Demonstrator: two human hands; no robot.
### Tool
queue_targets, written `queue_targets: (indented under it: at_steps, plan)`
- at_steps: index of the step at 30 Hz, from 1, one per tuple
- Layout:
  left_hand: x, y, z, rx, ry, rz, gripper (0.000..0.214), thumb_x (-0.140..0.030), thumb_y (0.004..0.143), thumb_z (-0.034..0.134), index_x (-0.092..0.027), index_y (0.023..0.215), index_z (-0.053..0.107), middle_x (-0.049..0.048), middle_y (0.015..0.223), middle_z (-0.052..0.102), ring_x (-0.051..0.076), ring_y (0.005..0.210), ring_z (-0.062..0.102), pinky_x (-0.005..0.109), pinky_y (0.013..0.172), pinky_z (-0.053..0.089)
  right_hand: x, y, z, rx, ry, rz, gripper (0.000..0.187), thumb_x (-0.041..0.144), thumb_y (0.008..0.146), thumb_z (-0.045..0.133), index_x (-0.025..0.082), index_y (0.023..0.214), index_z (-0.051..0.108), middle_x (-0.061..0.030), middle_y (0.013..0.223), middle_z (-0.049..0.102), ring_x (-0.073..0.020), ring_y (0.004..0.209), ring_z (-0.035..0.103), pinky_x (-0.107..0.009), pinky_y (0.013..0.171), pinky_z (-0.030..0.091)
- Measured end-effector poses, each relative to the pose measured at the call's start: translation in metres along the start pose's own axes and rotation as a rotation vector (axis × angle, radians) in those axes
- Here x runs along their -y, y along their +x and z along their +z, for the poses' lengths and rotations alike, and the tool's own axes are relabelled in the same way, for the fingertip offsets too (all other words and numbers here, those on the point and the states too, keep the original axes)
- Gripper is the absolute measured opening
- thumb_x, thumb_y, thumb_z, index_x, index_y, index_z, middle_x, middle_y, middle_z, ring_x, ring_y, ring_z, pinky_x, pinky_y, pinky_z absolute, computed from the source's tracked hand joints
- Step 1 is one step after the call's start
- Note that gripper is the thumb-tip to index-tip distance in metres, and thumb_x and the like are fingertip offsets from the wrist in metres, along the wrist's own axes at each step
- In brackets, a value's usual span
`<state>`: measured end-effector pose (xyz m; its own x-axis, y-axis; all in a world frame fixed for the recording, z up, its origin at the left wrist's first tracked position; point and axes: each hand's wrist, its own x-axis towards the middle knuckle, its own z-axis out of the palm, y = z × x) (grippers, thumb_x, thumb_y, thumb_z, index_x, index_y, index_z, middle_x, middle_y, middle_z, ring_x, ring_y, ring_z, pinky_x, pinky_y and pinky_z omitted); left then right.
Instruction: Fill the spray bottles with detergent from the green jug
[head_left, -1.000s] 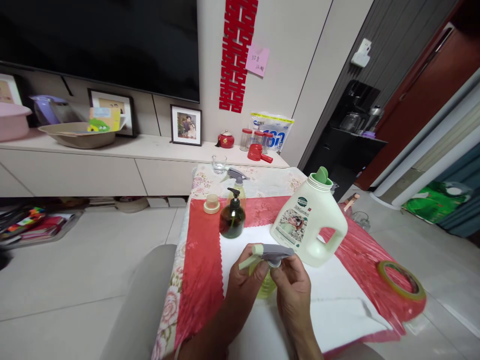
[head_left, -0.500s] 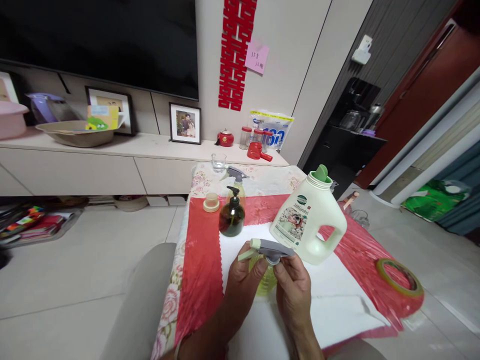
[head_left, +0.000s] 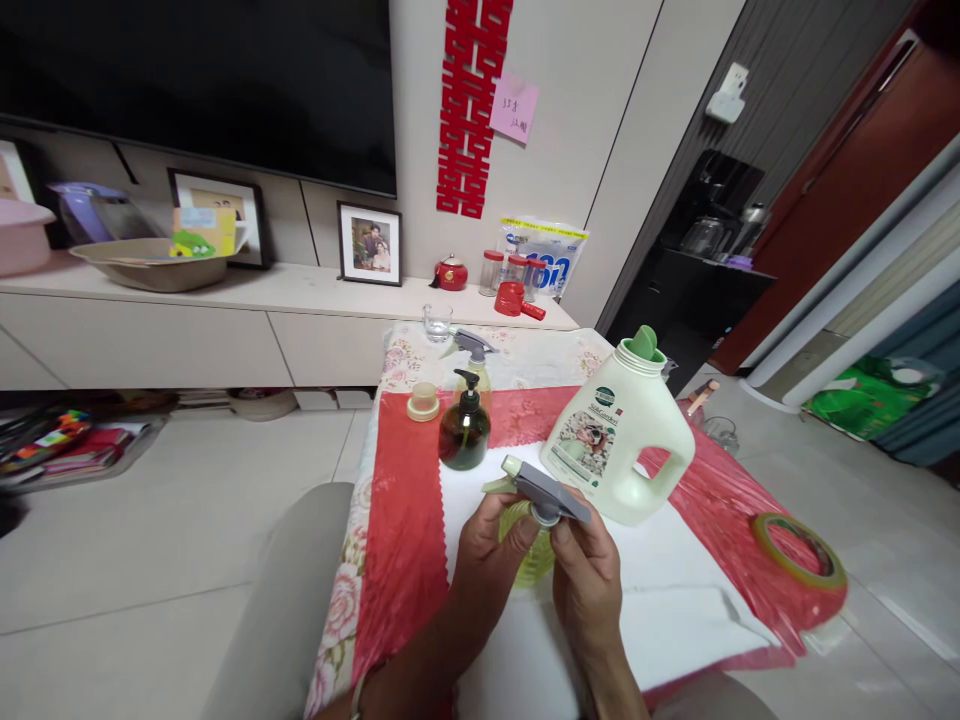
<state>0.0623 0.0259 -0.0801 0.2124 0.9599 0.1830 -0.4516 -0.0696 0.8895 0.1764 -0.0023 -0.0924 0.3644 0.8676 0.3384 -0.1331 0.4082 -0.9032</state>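
A spray bottle (head_left: 533,565) with a yellow-green see-through body is between my hands over the white cloth. Its grey trigger head (head_left: 550,492) slants, the pale green nozzle end up to the left. My left hand (head_left: 484,550) is closed around the bottle's left side, thumb near the neck. On the other side, my right hand (head_left: 591,565) grips close under the trigger head, thumb at the collar. My fingers hide part of the bottle. Just beyond my right hand stands a pale green detergent jug (head_left: 619,435), a green spout showing in its uncapped mouth.
A dark pump bottle (head_left: 464,435) stands ahead of my left hand, a second spray bottle (head_left: 474,350) behind it. Beside them are a cream cap (head_left: 423,402) and a glass cup (head_left: 437,322). A tape roll (head_left: 799,551) lies on the red plastic sheet (head_left: 401,540) at right.
The trigger head has turned and tilted: its nozzle end is higher, its rear end lower. Both hands have stayed nearly in place on the bottle.
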Motion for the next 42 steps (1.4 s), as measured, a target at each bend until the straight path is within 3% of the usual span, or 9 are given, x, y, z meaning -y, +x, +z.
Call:
queue_targets:
  at_steps: [7, 12, 19, 27, 31, 36, 42]
  plan:
    - [0.000, 0.001, -0.002, -0.009, 0.015, 0.048, 0.027, -0.044, 0.089, 0.069, -0.021, 0.102, 0.067, 0.0064, 0.102, 0.070, 0.024, 0.101, 0.066, 0.038, 0.093, 0.051, 0.007, 0.000, 0.006, -0.018, -0.052, -0.004, 0.032, 0.033, 0.083, 0.077, 0.024, 0.114, 0.073, -0.0077, 0.118, 0.069, -0.0233, 0.109, 0.065, -0.038, 0.096, 0.052]
    - [0.000, -0.002, -0.004, 0.037, 0.052, 0.095, 0.025, -0.041, 0.094, 0.064, -0.022, 0.110, 0.066, 0.0069, 0.110, 0.067, 0.024, 0.108, 0.063, 0.039, 0.099, 0.048, 0.014, 0.002, 0.011, -0.013, -0.093, -0.039, 0.030, 0.030, 0.078, 0.081, 0.024, 0.108, 0.075, -0.0063, 0.114, 0.068, -0.0219, 0.107, 0.064, -0.034, 0.092, 0.052]
    - [0.000, -0.004, -0.002, 0.027, 0.042, 0.099, 0.021, -0.036, 0.093, 0.067, -0.022, 0.109, 0.065, 0.0071, 0.113, 0.065, 0.025, 0.114, 0.061, 0.040, 0.103, 0.046, 0.006, -0.001, 0.004, 0.019, -0.053, -0.043, 0.029, 0.037, 0.088, 0.071, 0.027, 0.115, 0.074, -0.0060, 0.113, 0.069, -0.0212, 0.106, 0.064, -0.035, 0.094, 0.052]
    - [0.002, 0.000, -0.002, 0.038, 0.001, 0.163, 0.015, -0.033, 0.097, 0.062, -0.024, 0.106, 0.069, 0.0042, 0.110, 0.067, 0.019, 0.107, 0.063, 0.032, 0.098, 0.049, 0.006, -0.001, 0.008, -0.013, -0.062, -0.040, 0.032, 0.026, 0.082, 0.079, 0.028, 0.113, 0.073, -0.0037, 0.118, 0.066, -0.0181, 0.108, 0.063, -0.031, 0.095, 0.052]
    - [-0.001, -0.001, -0.002, 0.053, 0.011, 0.178, 0.017, -0.033, 0.095, 0.065, -0.023, 0.108, 0.068, 0.0049, 0.110, 0.067, 0.021, 0.108, 0.063, 0.033, 0.100, 0.048, 0.004, -0.001, 0.007, -0.015, -0.051, -0.052, 0.031, 0.027, 0.081, 0.080, 0.028, 0.111, 0.074, -0.0034, 0.115, 0.066, -0.0178, 0.107, 0.063, -0.031, 0.095, 0.052]
    - [0.001, -0.001, -0.002, 0.040, 0.005, 0.173, 0.015, -0.030, 0.094, 0.067, -0.023, 0.108, 0.068, 0.0052, 0.112, 0.067, 0.021, 0.111, 0.063, 0.034, 0.100, 0.048, 0.000, -0.002, 0.002, 0.007, -0.033, -0.043, 0.027, 0.034, 0.090, 0.070, 0.026, 0.116, 0.073, -0.0059, 0.114, 0.068, -0.0193, 0.106, 0.064, -0.032, 0.094, 0.052]
    - [0.002, 0.001, -0.002, 0.042, -0.005, 0.209, 0.014, -0.031, 0.096, 0.064, -0.023, 0.106, 0.069, 0.0053, 0.109, 0.068, 0.021, 0.108, 0.063, 0.035, 0.100, 0.049, -0.002, -0.004, 0.004, -0.004, -0.033, -0.036, 0.030, 0.030, 0.086, 0.076, 0.028, 0.116, 0.072, -0.0034, 0.114, 0.069, -0.0180, 0.106, 0.065, -0.031, 0.095, 0.052]
